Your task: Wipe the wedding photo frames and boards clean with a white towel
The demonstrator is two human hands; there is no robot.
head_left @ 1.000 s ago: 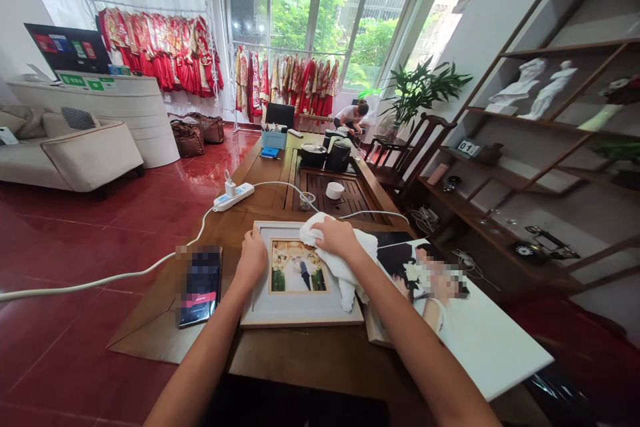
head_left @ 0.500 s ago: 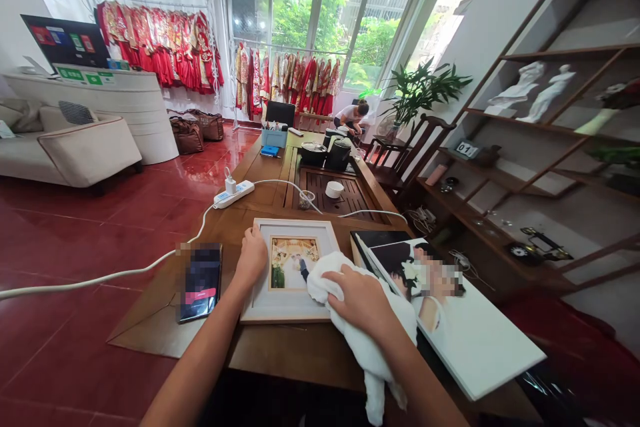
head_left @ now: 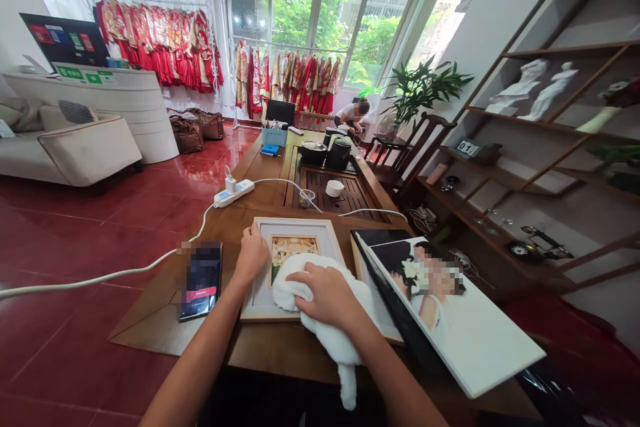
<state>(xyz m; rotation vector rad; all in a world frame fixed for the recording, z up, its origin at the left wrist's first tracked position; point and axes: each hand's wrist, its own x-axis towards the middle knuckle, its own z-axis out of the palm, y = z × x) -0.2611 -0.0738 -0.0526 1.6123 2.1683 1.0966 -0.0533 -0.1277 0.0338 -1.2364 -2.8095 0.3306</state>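
A light wooden picture frame [head_left: 325,230] with a white mat and a small wedding photo [head_left: 295,245] lies flat on the brown table. My left hand [head_left: 253,253] grips the frame's left edge, fingers closed around it. Pressed onto the lower middle of the frame is a white cloth [head_left: 287,283], bunched under my right hand [head_left: 323,290], which is closed on it. The cloth covers much of the photo, and its tail hangs past the table's near edge. Just right of the frame lie a large white photo panel [head_left: 480,327] and a dark board, with another wooden frame edge partly hidden beneath.
A phone [head_left: 201,283] lies left of my left arm. A power strip [head_left: 234,193] with a white cable crosses the table behind the frame. Beyond stand a tea tray [head_left: 320,197], a white cup [head_left: 334,188] and a black kettle [head_left: 339,153]. A person [head_left: 353,113] sits farther back.
My right hand has moved left across the frame with the cloth, which now covers more of the photo. My left hand has stayed on the frame's left edge.
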